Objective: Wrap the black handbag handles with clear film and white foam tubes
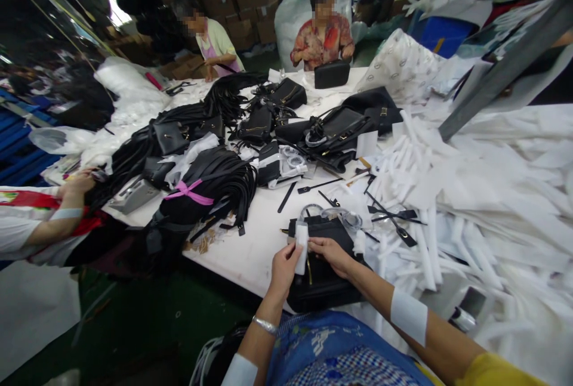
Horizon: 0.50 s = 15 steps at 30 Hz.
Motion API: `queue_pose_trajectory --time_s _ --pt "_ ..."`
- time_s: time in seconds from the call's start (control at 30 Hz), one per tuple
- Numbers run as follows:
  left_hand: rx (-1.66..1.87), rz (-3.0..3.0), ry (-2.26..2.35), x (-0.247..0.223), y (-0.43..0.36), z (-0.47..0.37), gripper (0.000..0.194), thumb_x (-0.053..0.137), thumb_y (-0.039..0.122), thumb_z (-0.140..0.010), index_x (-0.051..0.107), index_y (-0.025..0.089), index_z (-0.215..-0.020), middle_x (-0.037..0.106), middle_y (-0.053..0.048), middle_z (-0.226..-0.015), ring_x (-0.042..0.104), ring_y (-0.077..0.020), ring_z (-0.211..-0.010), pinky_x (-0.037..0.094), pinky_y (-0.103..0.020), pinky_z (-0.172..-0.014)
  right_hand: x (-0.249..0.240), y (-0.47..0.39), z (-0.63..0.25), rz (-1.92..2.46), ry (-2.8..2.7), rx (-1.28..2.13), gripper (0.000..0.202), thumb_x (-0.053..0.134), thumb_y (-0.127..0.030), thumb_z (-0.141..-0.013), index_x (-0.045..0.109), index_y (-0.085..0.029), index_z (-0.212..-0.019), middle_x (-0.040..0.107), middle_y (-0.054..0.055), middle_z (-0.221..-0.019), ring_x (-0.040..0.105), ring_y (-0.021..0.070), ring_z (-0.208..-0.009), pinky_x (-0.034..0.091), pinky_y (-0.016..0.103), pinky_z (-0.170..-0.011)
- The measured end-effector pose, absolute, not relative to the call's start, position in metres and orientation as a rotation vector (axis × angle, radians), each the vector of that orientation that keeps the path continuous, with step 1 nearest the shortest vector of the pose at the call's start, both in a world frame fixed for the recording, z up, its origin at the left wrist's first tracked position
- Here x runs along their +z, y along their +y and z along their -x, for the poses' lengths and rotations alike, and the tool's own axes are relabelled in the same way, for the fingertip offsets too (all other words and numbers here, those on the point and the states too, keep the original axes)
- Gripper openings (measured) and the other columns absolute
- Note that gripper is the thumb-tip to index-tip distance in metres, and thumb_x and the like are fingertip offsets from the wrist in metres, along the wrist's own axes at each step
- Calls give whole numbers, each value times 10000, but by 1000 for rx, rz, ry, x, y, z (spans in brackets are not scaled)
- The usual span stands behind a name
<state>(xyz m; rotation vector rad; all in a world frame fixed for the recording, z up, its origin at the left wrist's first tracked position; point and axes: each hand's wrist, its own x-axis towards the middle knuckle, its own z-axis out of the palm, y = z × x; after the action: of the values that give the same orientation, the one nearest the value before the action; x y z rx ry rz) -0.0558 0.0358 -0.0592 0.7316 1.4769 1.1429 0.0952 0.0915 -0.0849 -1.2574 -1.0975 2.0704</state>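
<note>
At the table's near edge lies a black bag point(331, 290) with a gold zipper, right in front of me. Above it, a narrow white wrapped piece point(302, 249) stands roughly upright between my hands. My left hand point(285, 266) pinches its left side, fingers closed. My right hand point(330, 255) touches its upper right edge with fingertips drawn together, over the bag. Clear coiled tubing point(342, 216) rests just behind the bag.
Black straps tied with a pink band point(190, 193) are heaped at left. More black bags point(257, 123) lie mid-table. White paper strips point(430, 195) cover the right side. Two people work across the table; another person's arm point(71, 201) reaches in at left. A grey post point(505, 64) slants at right.
</note>
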Motion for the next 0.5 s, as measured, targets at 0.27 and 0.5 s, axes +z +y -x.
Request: queue_pose_trajectory --time_s 0.27,0.5 --pt "1150 -842 1671 -73 34 57 339 678 412 -729 737 168 -957 696 -90 -1007 603 -244 -964 426 -330 -901 -76 85 -83 1255 -1079 1971 462 682 -560 -681 716 -148 -886 706 64 -862 603 201 -825 433 283 -744" --pt "1239 -798 1654 -79 30 50 325 659 423 -751 738 170 -938 681 -100 -1044 581 -251 -1030 405 -339 -952 -82 80 -74 1463 -1004 1920 452 701 -513 -669 702 -159 -950 699 36 -791 579 157 -673 402 245 -573"
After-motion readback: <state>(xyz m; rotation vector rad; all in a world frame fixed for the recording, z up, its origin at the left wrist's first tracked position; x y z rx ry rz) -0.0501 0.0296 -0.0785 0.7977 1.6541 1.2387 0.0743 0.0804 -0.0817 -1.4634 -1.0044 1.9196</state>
